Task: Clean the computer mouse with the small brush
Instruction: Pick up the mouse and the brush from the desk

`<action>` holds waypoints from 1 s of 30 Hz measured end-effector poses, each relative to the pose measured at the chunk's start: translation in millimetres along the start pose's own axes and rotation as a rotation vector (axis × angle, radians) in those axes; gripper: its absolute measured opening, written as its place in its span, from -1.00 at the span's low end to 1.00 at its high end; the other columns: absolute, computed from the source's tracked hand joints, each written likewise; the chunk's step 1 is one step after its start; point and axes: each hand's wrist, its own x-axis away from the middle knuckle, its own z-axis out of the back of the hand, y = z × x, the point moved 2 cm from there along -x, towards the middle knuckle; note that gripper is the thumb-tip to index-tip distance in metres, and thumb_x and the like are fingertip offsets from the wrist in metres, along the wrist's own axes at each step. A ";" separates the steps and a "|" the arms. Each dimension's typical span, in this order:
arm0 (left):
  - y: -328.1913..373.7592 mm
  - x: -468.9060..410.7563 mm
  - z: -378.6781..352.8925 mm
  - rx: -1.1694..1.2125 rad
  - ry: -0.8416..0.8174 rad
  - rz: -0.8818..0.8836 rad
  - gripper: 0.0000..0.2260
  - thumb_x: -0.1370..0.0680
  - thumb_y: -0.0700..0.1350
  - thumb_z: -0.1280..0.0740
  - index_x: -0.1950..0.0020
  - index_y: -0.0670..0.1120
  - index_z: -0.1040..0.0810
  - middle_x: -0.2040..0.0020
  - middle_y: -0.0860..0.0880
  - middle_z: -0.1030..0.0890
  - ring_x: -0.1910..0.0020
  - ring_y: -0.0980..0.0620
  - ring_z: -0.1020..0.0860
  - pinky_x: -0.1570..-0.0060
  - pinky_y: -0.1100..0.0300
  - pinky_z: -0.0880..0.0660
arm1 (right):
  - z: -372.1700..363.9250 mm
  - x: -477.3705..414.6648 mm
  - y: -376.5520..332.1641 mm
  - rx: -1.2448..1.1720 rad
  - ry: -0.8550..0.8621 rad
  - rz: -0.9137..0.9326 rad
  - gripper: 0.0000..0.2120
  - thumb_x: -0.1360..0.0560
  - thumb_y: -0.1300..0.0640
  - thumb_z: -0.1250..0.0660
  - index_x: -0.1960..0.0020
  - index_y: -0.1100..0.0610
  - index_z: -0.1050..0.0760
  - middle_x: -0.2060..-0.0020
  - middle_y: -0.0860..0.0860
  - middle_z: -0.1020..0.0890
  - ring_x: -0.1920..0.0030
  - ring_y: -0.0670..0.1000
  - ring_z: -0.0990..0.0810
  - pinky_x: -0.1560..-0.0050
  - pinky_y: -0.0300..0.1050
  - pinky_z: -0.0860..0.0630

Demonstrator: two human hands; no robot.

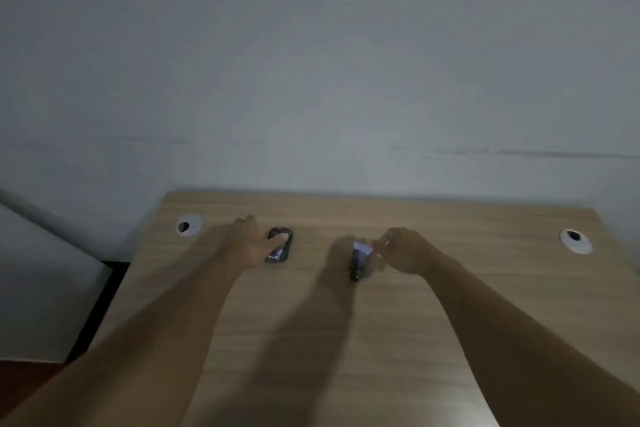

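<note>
The mouse (280, 245) lay on the desk (381, 322) directly under the left hand (254, 243), whose fingers were spread and whose thumb rested across its top; the grip looked loose, more a touch than a clamp. Its long axis ran roughly away from the person, tilted slightly, with the printed end nearest the wrist. The brush (358, 260) was off to the right of the mouse, just beside the fingertips of the right hand (405, 251), with its pale bristle end pointing away and its dark handle toward the person. Blur made it impossible to tell whether those fingers had closed on it or merely hovered at it (the fingers seemed curled). The left hand was plainly the nearer one to the mouse, the right to the brush, with bare desk between the two. My reading was that the coming move would bring brush and mouse together across that gap. The far desk edge was close beyond both hands; a cable hole (189, 224) sat beyond the left hand, another (576, 241) well right of the right hand. Nearer the person there was ample open room.
</note>
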 end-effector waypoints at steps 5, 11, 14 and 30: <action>-17.0 -5.6 -42.1 0.064 0.071 0.043 -0.11 -0.57 0.54 -0.09 -0.51 -0.19 -0.51 -0.46 -0.24 -0.49 -0.44 -0.26 -0.46 -0.28 -0.05 -0.41 | -50.4 -31.2 13.0 0.073 0.040 -0.081 -0.06 -0.50 -0.63 0.00 -0.08 0.16 -0.73 0.24 0.11 -0.68 0.21 0.14 -0.64 0.09 -0.05 -0.52; -29.7 -24.6 -83.7 0.184 0.291 0.024 -0.27 -0.68 0.42 0.03 -0.48 -0.11 -0.54 -0.45 -0.19 -0.49 -0.51 -0.21 -0.39 -0.55 -0.17 -0.28 | -74.0 -51.0 11.1 0.071 0.207 0.020 -0.27 -0.54 -0.59 -0.18 -0.01 0.03 -0.77 0.23 0.13 -0.67 0.02 0.22 -0.72 0.07 -0.01 -0.55; -44.5 -24.6 -110.6 0.221 0.427 -0.031 -0.31 -0.68 0.41 0.08 -0.39 -0.04 -0.56 -0.42 -0.13 -0.51 -0.50 -0.20 -0.40 -0.53 -0.25 -0.28 | -80.7 -52.6 2.9 0.072 0.238 0.130 -0.51 -0.59 -0.43 -0.35 0.33 -0.13 -0.65 0.10 0.17 -0.76 -0.04 0.21 -0.74 -0.08 0.03 -0.60; -99.5 27.6 -140.5 0.204 0.542 -0.301 -0.38 -0.62 0.45 -0.06 -0.29 0.03 -0.62 -0.23 0.03 -0.59 -0.31 -0.08 -0.52 -0.45 -0.13 -0.42 | -193.5 7.1 11.9 -0.365 0.708 0.211 -0.76 -0.70 -0.20 -0.30 0.04 -0.08 -0.47 0.08 -0.10 -0.64 -0.05 0.14 -0.67 -0.20 0.16 -0.54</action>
